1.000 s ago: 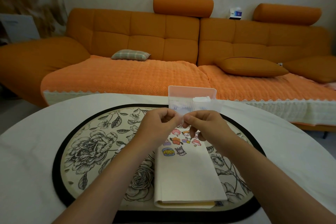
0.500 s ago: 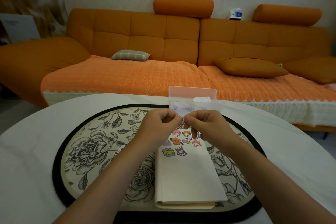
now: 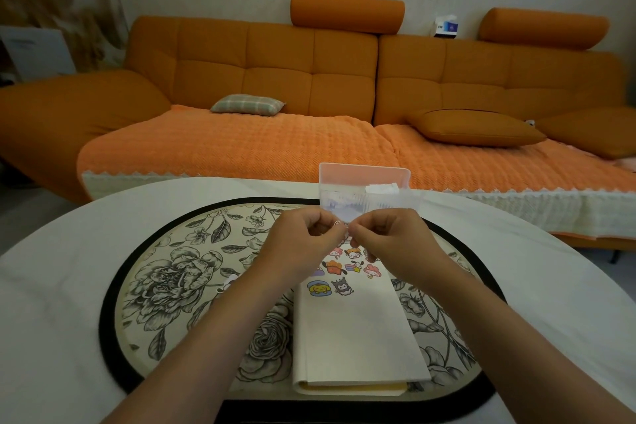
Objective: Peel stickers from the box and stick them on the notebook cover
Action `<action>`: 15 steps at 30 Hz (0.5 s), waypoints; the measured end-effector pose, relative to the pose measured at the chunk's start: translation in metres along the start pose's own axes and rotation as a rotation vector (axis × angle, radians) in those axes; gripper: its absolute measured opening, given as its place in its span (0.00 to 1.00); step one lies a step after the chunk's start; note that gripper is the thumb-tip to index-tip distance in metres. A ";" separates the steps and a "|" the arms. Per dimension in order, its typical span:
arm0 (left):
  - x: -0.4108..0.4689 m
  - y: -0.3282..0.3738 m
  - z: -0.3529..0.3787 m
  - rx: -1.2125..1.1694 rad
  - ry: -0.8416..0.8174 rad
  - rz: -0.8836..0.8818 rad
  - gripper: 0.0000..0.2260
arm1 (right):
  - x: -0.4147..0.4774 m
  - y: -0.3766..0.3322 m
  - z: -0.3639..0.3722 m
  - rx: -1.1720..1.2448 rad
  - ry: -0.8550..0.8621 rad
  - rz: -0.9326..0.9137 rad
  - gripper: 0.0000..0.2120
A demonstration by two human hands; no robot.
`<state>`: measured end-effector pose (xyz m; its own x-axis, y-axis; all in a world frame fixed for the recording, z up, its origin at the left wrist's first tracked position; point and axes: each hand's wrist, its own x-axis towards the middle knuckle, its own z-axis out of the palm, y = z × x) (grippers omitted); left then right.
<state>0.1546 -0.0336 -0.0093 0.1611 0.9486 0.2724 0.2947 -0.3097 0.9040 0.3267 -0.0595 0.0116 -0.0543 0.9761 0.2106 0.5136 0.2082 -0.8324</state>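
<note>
A small pale sticker [image 3: 345, 226] is pinched between the two hands. The left hand [image 3: 303, 244] and the right hand [image 3: 392, 241] are brought together so that thumb and forefinger tips meet on it, and the other fingers of both hands are curled in. The sticker is too small for its picture, its long axis or its facing to be told. Just beyond the fingertips, and partly hidden by them, a translucent box [image 3: 364, 189] is stood with its pinkish lid raised on the far side; white slips are seen inside at its right end. Directly beneath the fingers a cream notebook [image 3: 354, 330] is laid flat and closed, its long axis running from the person's side away toward the box, with a yellow page edge shown at the near short end. Cartoon stickers [image 3: 340, 274] are set on the far end of the cover, just under the fingertips; any lettering on them is too small to be read. The notebook is borne by an oval flowered mat [image 3: 165, 286] on a white table [image 3: 51, 303]. Well beyond the fingers an orange sofa [image 3: 309, 79] is seen, with a checked cushion [image 3: 247, 104] on its seat and a small carton [image 3: 446, 26] with a blue label on its back; the print on that label cannot be read.
</note>
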 end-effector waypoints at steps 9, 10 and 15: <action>-0.001 -0.001 0.005 0.026 0.033 0.002 0.04 | 0.000 0.007 0.010 -0.368 0.107 -0.182 0.08; -0.001 0.000 0.005 0.022 0.044 -0.002 0.05 | 0.000 0.006 0.011 -0.368 0.116 -0.185 0.08; 0.000 0.001 0.000 -0.013 0.073 -0.024 0.06 | 0.002 0.002 0.006 0.016 0.047 -0.032 0.08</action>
<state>0.1552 -0.0344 -0.0082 0.0845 0.9581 0.2738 0.2855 -0.2865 0.9145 0.3224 -0.0571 0.0073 -0.0297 0.9650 0.2604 0.4984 0.2401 -0.8330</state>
